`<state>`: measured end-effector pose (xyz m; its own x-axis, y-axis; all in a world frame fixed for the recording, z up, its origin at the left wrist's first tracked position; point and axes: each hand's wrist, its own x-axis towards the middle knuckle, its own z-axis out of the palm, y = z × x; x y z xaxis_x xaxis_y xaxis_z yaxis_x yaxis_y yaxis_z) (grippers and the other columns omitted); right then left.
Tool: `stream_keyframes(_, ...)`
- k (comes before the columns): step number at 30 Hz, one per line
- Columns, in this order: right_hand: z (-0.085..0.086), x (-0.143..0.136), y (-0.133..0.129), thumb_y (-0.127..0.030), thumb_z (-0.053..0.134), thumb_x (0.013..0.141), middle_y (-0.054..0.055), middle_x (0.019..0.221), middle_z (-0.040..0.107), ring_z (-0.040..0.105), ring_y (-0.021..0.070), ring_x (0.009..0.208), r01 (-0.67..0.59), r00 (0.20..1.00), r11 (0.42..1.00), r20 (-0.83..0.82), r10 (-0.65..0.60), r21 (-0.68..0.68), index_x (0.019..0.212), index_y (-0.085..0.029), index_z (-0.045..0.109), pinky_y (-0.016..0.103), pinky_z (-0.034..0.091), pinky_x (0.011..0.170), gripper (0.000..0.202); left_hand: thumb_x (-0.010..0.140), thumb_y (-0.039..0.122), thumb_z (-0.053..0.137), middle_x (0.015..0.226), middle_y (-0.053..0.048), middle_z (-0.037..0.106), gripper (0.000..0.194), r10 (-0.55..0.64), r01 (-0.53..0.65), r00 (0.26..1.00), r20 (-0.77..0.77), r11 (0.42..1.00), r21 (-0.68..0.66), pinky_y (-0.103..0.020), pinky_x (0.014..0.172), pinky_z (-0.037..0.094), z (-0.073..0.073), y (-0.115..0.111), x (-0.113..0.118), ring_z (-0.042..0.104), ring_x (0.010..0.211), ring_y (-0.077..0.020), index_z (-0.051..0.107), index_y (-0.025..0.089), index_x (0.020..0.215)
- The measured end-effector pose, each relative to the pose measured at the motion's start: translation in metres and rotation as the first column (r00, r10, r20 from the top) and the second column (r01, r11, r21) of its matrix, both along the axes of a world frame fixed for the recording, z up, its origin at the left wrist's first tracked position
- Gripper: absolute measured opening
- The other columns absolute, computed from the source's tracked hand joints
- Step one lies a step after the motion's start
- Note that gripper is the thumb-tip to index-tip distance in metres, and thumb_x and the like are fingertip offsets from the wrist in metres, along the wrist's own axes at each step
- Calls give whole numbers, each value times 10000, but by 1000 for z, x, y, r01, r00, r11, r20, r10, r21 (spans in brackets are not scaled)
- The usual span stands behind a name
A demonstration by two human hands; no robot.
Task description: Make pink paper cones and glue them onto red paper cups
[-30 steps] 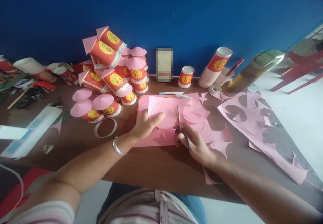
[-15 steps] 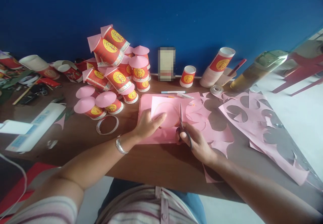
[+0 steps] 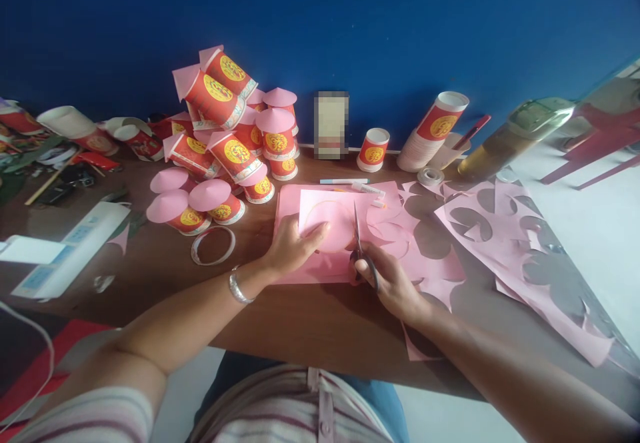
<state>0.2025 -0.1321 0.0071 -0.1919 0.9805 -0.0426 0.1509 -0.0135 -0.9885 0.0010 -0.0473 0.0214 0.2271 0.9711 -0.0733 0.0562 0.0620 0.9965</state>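
Observation:
My left hand (image 3: 296, 246) grips a piece of pink paper (image 3: 333, 213) by its lower left part, thumb on top. A circle is drawn on this paper. In my right hand (image 3: 393, 278) is a pair of scissors (image 3: 358, 243), its blades pointing away from me along the paper's right side, near the circle's edge. The blades look nearly closed. Beneath the held piece lies a larger stack of pink paper (image 3: 290, 273). Cut pink scraps (image 3: 443, 266) spread to the right of my right hand.
Red paper cups (image 3: 235, 153) with pink cone tops pile at the back left. A tape ring (image 3: 213, 246), a power strip (image 3: 75, 250), a marker (image 3: 345, 181), a single cup (image 3: 373, 150), a leaning cup stack (image 3: 434, 130) and a bottle (image 3: 515, 138) also occupy the table.
The scissor blades have come closer together at the right side of the pink paper. Both hands stay in nearly the same place.

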Motion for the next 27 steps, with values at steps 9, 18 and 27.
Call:
stream_keyframes(9, -5, -1, 2, -674, 520, 956, -19, 624, 564, 540, 140, 602, 13, 1000, 1000, 29, -13, 15, 909, -215, 559, 275, 467, 600, 463, 878, 397, 683, 678, -56, 665, 278, -77, 140, 967, -244, 957, 254, -330, 731, 538, -3, 1, -2, 660, 764, -251, 735, 138, 793)
stream_keyframes(18, -7, 1, 2, -689, 536, 941, -15, 623, 572, 525, 137, 590, 12, 1000, 1000, 7, -12, 5, 962, -198, 595, 269, 439, 574, 494, 892, 430, 656, 693, -61, 677, 311, -95, 157, 966, -243, 955, 251, -331, 713, 538, -4, 3, -4, 653, 740, -249, 738, 137, 830)
stream_keyframes(27, -6, 3, 2, -685, 527, 948, -5, 632, 589, 523, 134, 598, 7, 999, 1000, 40, -8, 31, 959, -184, 603, 264, 435, 577, 507, 866, 427, 693, 661, -39, 638, 316, -73, 117, 973, -218, 973, 199, -281, 692, 546, -5, 5, -3, 652, 737, -214, 707, 121, 789)
